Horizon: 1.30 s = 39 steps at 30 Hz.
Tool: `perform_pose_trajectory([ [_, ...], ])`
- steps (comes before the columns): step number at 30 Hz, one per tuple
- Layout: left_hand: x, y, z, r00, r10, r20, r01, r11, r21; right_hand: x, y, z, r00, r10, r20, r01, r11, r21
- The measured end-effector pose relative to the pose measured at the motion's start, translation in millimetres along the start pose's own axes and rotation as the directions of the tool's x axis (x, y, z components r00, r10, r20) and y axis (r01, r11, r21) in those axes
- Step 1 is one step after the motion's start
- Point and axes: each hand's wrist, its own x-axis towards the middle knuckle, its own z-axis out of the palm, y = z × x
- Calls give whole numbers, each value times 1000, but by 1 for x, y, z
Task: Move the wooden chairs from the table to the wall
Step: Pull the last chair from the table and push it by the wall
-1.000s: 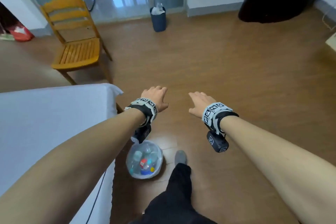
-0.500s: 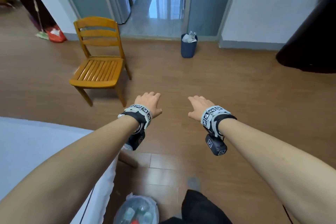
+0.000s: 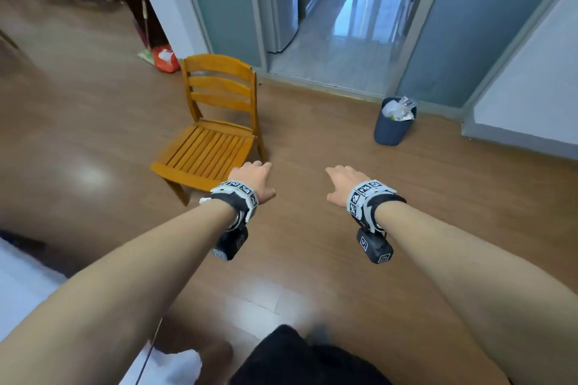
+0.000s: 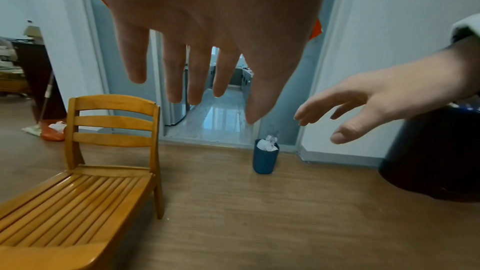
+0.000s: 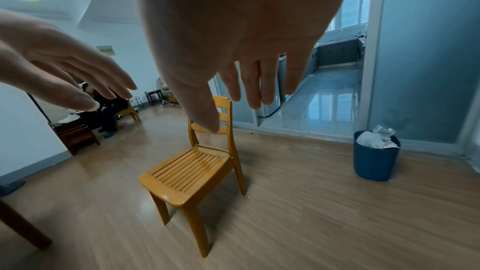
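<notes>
While 2 hands (image 3: 255, 180) hover empty, 1 chair (image 3: 209, 147) stands.

Chair (image 3: 215, 131) left of bin (image 3: 392, 123), near doorway (image 3: 337, 25).

Wooden chair (image 3: 212, 131) w/ slatted seat, upright on floor nr glass partition

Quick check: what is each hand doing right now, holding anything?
Left hand: open, fingers straight, holding nothing.
Right hand: open, fingers relaxed, holding nothing.
</notes>
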Motion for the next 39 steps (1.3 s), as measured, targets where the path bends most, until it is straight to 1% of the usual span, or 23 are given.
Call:
perform_pose_trajectory([
  [3,62,-21,-26,999,-53,-10,52,998,-27,75,14,-36,999,-51,18,52,998,-31],
  [6,131,-43,-44,994,-105,7,105,993,-59,154,27,-63,996,-85,28,86,995,-45],
  [10,238,-75,-67,987,-160,10,160,984,-83,266,42,-100,992,-121,27,123,989,-77],
  [13,322,-98,-89,982,-187,36,189,976,-105,344,54,-130,991,-125,44,129,989,-78],
  [15,374,-115,-103,978,-203,49,207,973,-105,395,64,-154,987,-149,59,154,984,-92],
  [20,478,-151,-139,963,-247,110,258,960,-104,500,93,-209,979,-186,82,194,976,-100],
  [25,576,-182,-155,930,-339,145,355,929,-101,619,117,-243,955,-258,145,276,952,-128],
  [27,613,-192,-156,900,-402,169,423,899,-112,676,120,-255,934,-318,161,341,929,-144],
  [29,645,-201,-157,858,-472,204,503,853,-141,733,116,-268,907,-384,173,410,898,-159],
  [31,667,-208,-160,808,-540,236,582,794,-176,786,106,-282,866,-460,199,493,851,-179],
  [35,691,-220,-169,699,-656,286,714,666,-218,864,72,-311,734,-622,274,676,708,-203],
  [39,701,-236,-173,587,-731,348,810,530,-252,920,28,-332,617,-702,357,787,563,-254],
])
